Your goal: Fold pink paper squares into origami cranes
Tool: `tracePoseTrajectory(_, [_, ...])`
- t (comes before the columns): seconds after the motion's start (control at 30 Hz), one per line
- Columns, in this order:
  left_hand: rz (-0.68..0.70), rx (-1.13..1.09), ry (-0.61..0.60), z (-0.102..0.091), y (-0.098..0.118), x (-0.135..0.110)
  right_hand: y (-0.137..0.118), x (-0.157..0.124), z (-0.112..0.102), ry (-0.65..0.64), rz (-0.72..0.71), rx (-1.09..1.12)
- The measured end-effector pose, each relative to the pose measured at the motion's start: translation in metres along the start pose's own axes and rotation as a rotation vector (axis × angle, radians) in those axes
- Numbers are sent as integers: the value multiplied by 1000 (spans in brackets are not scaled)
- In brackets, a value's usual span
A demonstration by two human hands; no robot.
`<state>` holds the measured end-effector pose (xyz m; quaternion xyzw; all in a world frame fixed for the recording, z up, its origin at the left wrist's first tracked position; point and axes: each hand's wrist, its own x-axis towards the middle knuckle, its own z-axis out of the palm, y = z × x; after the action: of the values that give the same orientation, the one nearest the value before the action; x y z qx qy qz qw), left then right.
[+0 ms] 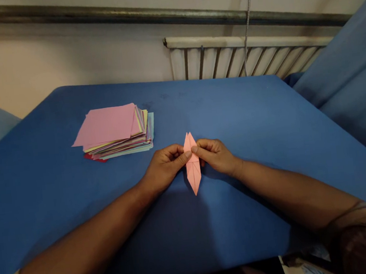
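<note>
A narrow folded piece of pink paper (193, 170), pointed at both ends, lies lengthwise on the blue table (265, 115) near its middle. My left hand (164, 167) pinches its left edge with thumb and fingertips. From the other side my right hand (216, 155) pinches the right edge at the same height. The fingertips of both hands meet over the paper's upper half. The paper's lower tip points toward me and its forked upper tip points away.
A stack of coloured square paper sheets (117, 131), pink on top, lies at the back left of the table. A white radiator (243, 56) stands against the wall behind. Blue surfaces (353, 80) flank the table on both sides.
</note>
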<state>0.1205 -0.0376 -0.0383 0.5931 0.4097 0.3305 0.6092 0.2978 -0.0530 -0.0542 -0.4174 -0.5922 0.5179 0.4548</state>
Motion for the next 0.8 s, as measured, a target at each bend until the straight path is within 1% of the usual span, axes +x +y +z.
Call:
tracePoseTrajectory(0.1, [1, -16, 7, 1, -2, 1, 1, 1, -1, 63, -11, -33])
tracePoseTrajectory(0.17, [-10, -64, 8, 1, -3, 2, 1, 1, -2, 67, 4, -20])
tracePoseTrajectory(0.27, [-15, -167, -11, 1, -1, 2, 1, 3, -3, 55, 32, 59])
tracePoseTrajectory(0.37, [-15, -188, -15, 1, 2, 2, 2, 3, -4, 55, 45, 97])
tracePoseTrajectory(0.43, [-14, -184, 22, 1, 2, 2, 2, 3, -4, 51, 48, 95])
tracePoseTrajectory(0.53, [7, -184, 113, 1, 2, 3, 4, 4, -4, 41, 44, 117])
tracePoseTrajectory(0.67, [99, -75, 230, 1, 2, 5, 7, 3, -1, -5, 33, 157])
tracePoseTrajectory(0.73, [130, -21, 247, 1, -1, 6, 9, 2, 1, 6, 16, 122])
tracePoseTrajectory(0.8, [137, 18, 238, 1, -4, 7, 11, 0, 3, 67, -33, 12])
